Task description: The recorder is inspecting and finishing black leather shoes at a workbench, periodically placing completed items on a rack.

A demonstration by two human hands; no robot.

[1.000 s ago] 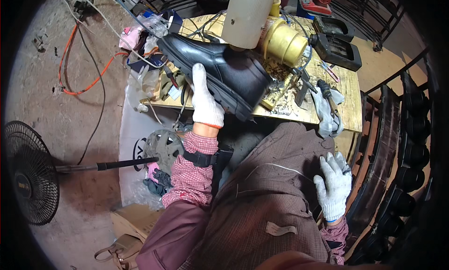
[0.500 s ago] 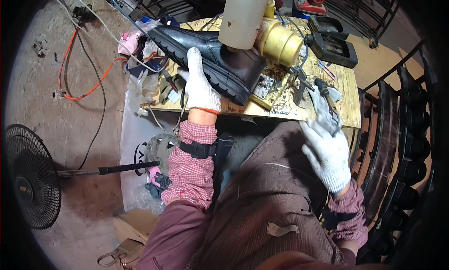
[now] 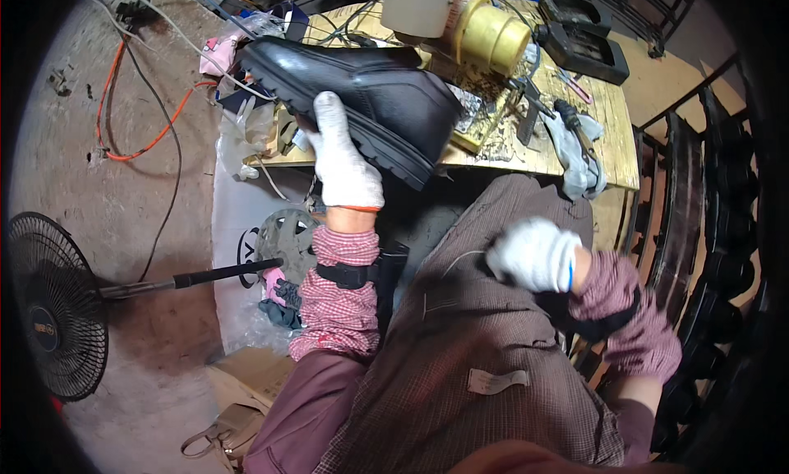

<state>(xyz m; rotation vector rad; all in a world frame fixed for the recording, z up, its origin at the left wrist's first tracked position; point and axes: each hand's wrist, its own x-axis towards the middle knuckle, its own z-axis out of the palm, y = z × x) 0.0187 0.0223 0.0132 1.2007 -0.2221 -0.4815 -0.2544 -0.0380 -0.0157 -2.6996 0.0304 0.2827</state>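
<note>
A black leather shoe point(image 3: 370, 88) with a thick ridged sole is tilted over the front of the wooden workbench, toe toward the far left. My left hand point(image 3: 347, 166), in a white knitted glove, grips it along the sole, thumb laid up against the sole's edge. My right hand point(image 3: 530, 256), gloved too and blurred by motion, hovers above my brown checked apron point(image 3: 477, 326). Its fingers look curled in, but smear and angle hide whether anything is in them. A grey-white cloth point(image 3: 573, 149) with a dark-handled tool point(image 3: 578, 129) hangs at the bench's front right edge.
Behind the shoe, a yellow nozzle point(image 3: 491, 34) joins a cream cylinder point(image 3: 417, 6). Black trays point(image 3: 585, 51) lie on the wooden bench point(image 3: 612, 137), back right. A black fan point(image 3: 57, 306) stands left. Racks of dark items point(image 3: 727, 264) line the right side.
My right hand has drawn back from the cloth at the bench edge, moving left and toward me over the apron. The shoe has turned slightly and its upper shows more below the nozzle.
</note>
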